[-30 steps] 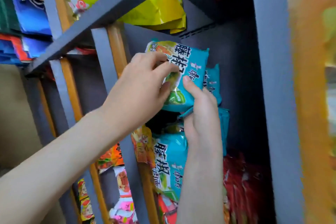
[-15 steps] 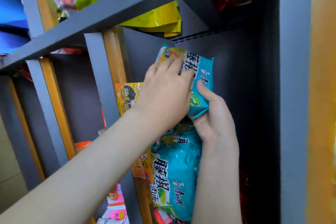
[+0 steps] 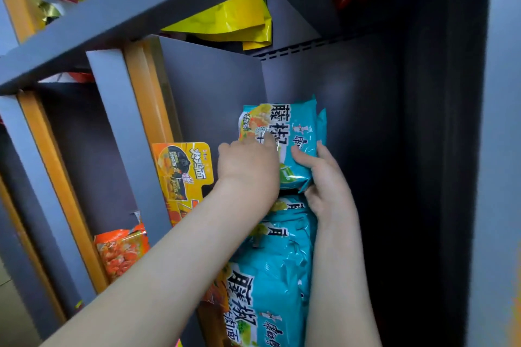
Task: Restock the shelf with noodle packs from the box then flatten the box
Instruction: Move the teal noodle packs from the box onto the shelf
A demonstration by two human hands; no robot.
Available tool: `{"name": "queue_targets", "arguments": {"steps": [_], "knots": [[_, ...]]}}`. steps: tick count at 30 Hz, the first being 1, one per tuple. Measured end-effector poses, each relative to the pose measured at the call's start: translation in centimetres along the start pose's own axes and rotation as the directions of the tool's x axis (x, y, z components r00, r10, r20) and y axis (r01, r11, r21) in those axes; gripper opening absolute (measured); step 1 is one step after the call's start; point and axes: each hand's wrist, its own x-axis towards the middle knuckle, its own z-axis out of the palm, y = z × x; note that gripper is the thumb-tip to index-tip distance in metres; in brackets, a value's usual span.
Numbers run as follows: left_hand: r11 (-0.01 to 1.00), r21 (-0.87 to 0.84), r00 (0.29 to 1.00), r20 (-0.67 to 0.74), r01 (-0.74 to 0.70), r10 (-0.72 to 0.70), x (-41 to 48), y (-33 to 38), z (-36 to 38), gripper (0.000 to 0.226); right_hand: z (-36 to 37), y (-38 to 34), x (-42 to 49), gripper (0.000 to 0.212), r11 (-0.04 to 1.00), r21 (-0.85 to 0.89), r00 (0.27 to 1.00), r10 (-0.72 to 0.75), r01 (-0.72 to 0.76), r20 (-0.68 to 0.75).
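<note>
A teal noodle pack with black characters stands upright deep in the grey shelf bay. My left hand presses flat against its front face, fingers together. Around the pack's lower right corner my right hand curls, thumb on the front. Another teal pack edge shows just behind it. Below my hands a stack of matching teal packs fills the front of the bay. The box is out of view.
A grey divider with orange trim bounds the bay on the left. An orange noodle tray label and orange packs fill the neighbouring bay. Yellow bags lie on the shelf above. The dark right side of the bay holds nothing visible.
Both hands have pushed the teal pack further back and to the right inside the bay. The view has moved closer and lower, showing more of the stacked packs.
</note>
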Motion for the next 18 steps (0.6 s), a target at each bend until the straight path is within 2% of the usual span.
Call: {"name": "queue_targets", "arguments": {"steps": [3,7,11,13,16,18], "knots": [[1.000,-0.012,0.999,0.047,-0.026,0.027,0.2,0.1,0.6,0.073,-0.5,0.6,0.7,0.036,0.999,-0.050,0.999,-0.020,0.018,-0.038],[0.994,-0.037,0.985,0.132,-0.104,0.108,0.8,0.4,1.1,0.065,-1.3,1.0,1.7,0.039,0.965,-0.253,0.981,-0.107,0.063,-0.162],[0.986,0.027,0.974,0.167,-0.162,0.155,1.7,0.6,1.9,0.058,-1.7,1.6,2.2,0.045,0.942,-0.336,0.959,-0.107,0.013,-0.264],[0.979,0.079,0.965,0.198,-0.189,0.171,2.2,0.4,2.2,0.062,-1.9,2.0,2.3,0.051,0.924,-0.381,0.946,-0.131,0.009,-0.296],[0.970,0.096,0.953,0.229,-0.223,0.197,2.6,-0.1,2.1,0.067,-2.6,2.6,2.8,0.077,0.877,-0.481,0.935,-0.185,0.018,-0.303],[0.976,0.039,0.960,0.192,-0.215,0.204,2.0,-0.2,1.8,0.063,-1.4,1.2,0.7,0.076,0.823,-0.566,0.930,-0.242,0.046,-0.277]]}}
